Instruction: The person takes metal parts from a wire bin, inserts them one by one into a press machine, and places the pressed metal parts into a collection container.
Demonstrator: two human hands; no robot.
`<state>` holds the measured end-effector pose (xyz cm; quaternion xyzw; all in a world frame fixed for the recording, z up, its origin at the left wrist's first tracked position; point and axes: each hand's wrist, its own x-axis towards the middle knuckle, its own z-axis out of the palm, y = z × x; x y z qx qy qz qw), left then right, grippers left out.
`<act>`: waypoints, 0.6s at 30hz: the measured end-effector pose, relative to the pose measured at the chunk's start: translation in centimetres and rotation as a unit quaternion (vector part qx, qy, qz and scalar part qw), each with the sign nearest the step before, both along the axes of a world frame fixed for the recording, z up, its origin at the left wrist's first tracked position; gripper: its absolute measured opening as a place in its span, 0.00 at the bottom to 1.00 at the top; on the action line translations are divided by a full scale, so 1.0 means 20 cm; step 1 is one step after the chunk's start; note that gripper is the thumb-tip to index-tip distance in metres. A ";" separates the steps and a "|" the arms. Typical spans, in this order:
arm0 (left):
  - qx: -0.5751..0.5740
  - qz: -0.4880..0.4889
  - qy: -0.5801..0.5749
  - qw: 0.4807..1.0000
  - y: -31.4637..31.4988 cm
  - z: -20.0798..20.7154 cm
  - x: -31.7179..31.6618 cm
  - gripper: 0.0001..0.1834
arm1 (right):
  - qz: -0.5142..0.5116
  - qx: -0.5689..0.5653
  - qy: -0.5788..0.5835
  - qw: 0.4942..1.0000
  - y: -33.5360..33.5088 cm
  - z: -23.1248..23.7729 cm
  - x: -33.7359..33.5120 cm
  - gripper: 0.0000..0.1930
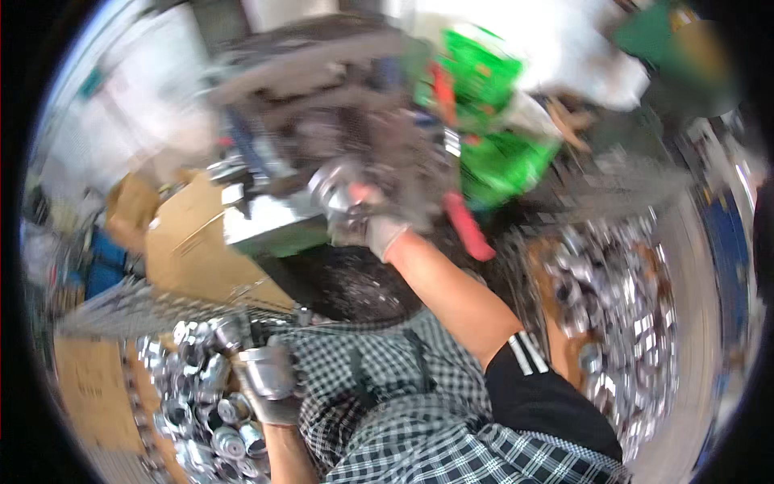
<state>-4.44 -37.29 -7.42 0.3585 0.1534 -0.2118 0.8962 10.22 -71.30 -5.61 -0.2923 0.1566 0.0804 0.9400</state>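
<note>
My right hand point(372, 229), in a pale glove, reaches forward to the dark machine point(322, 105). Its fingers are wrapped round a shiny metal cup-shaped part point(332, 182), blurred by motion. Low on the left, my gloved left hand point(279, 410) grips another silvery cup-shaped metal part point(268, 373) beside my checked apron. Just left of that hand lies a heap of similar metal parts point(197, 403) in a wire-sided bin lined with cardboard.
On the right stands a second bin with many shiny metal parts point(621, 323). A red-handled tool point(468, 230) and a green plastic bag point(508, 165) are beside the machine. A cardboard sheet point(189, 242) leans at the left, near a metal block point(274, 222).
</note>
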 end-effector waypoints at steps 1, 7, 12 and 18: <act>-0.058 -0.062 -0.048 0.995 0.05 -0.06 0.05 0.47 | 0.037 -0.146 -0.010 0.989 -0.07 -0.07 -0.22 0.28; -0.018 -0.130 -0.122 0.984 -0.07 -0.09 0.18 0.40 | -0.301 -0.598 0.027 0.743 -1.22 -1.07 -1.92 0.27; 0.095 -0.154 -0.235 0.955 -0.42 -0.10 0.35 0.34 | -0.776 -0.084 0.245 0.575 -1.48 -0.59 -3.32 0.22; 0.187 -0.130 -0.215 0.950 -0.47 0.06 0.45 0.26 | -0.855 -0.066 0.275 0.434 -1.39 -0.28 -3.45 0.18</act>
